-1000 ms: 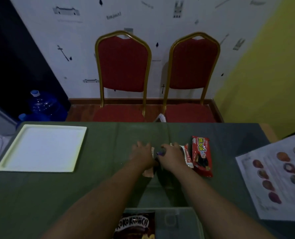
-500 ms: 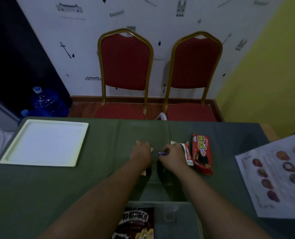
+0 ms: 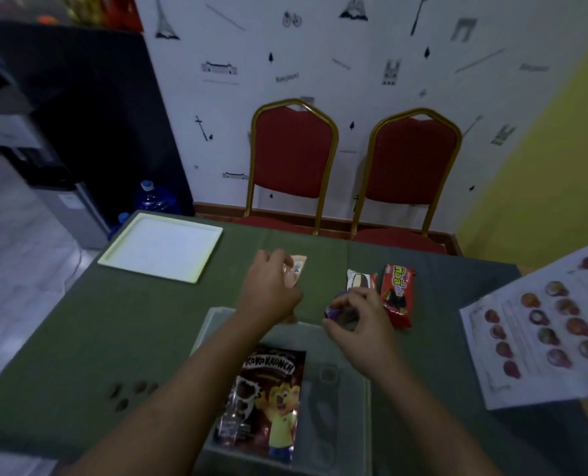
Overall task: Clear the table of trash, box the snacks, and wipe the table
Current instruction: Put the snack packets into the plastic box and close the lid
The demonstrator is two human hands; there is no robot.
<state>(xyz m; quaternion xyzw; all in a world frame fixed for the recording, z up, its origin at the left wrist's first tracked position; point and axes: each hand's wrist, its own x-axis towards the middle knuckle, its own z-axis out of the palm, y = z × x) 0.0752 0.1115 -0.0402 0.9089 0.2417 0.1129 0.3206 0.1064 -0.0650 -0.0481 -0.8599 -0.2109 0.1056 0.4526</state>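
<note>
Boxing snacks | left hand [image 3: 268, 290] grips a clear wrapper [image 3: 294, 271], right hand [image 3: 358, 316] pinches a purple packet [image 3: 333, 309], both just beyond the box [image 3: 213, 324] on the counter [image 3: 121, 321] | next, likely: lower both in beside the cereal bag [image 3: 265, 403].

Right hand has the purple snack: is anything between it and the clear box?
Nothing visible blocks it. The right hand holds the purple snack just above the far rim of the clear box. Inside, the Koko Krunch bag fills the left side; the right side looks free.

Cereal bag [image 3: 265, 403] in box [image 3: 213, 321]; tray [image 3: 162, 247] far left.
</note>
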